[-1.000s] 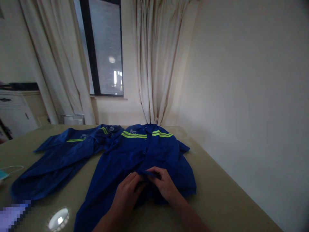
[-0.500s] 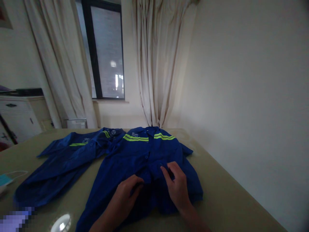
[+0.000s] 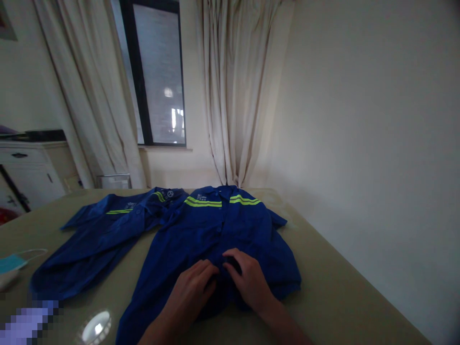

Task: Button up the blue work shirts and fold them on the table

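Observation:
A dark blue shirt (image 3: 201, 230) with yellow-green stripes across the chest lies spread on the table, collar at the far side. My left hand (image 3: 196, 287) is closed in a pinch on the shirt's front near its lower middle. Close beside it, my right hand (image 3: 246, 278) pinches the other side of the front opening, thumb and forefinger almost together around the cloth. The fingertips of both hands are a small gap apart. Another blue shirt (image 3: 104, 247) with the same stripes lies rumpled to the left, touching the first one.
At the left edge of the table (image 3: 345, 292) lies a blue face mask (image 3: 12, 263). A round shiny object (image 3: 96, 328) and a pixelated purple item (image 3: 28, 323) are at the near left. Behind stand curtains, a window and a white cabinet (image 3: 30, 167); a wall rises on the right.
My right hand has moved left and slightly down, bringing its cloth close to my left hand. The view has shifted slightly.

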Motion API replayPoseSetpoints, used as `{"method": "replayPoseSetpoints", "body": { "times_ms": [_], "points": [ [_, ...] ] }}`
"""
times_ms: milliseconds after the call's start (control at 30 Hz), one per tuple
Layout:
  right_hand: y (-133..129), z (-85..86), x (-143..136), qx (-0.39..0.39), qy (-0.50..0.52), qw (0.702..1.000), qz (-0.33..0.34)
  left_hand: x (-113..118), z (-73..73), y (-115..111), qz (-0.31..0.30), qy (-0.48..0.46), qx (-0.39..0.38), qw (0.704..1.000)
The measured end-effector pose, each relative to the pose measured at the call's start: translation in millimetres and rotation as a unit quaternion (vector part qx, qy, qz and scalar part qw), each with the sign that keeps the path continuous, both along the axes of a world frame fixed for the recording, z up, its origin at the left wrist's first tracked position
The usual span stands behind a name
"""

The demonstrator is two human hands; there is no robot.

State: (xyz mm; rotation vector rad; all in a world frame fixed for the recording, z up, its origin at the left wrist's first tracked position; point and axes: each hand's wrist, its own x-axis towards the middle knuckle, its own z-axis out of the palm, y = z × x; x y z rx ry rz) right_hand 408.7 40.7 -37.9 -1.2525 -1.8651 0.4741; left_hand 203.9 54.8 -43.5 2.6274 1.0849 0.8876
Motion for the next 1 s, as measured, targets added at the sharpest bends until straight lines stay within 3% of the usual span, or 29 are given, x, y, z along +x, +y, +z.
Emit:
{"method": "replayPoseSetpoints", "body": {
  "times_ms": [167,333,400,567,767,1000],
  "points": [
    [1.9,5.5,5.0,-0.014,0.034,0.999,0.027,-4.0,0.5,3.8,-0.025,0.003,-0.005,1.0],
    [-2.0,10.1,14.1,0.174,-0.008,0.982,-0.076,-2.9,1.2,-0.1,-0.024,0.005,0.001,1.0],
    [-3.5,7.5,12.7,0.206,-0.009,0.976,-0.075,-1.5,0.6,-1.8,-0.03,0.01,0.008,0.999],
    [-2.4,-6.5,-2.2,0.125,-0.015,0.991,0.035,-0.2,-6.2,0.6,-0.044,0.006,0.066,0.997],
    [-2.2,1.6,-3.1,-0.003,0.078,0.994,0.079,-2.8,-13.5,6.5,-0.034,-0.05,0.091,0.994],
    [-0.1,4.9,-0.3,-0.036,0.118,0.99,0.068,-2.1,-14.7,5.6,-0.017,-0.096,0.056,0.994]
  ]
}}
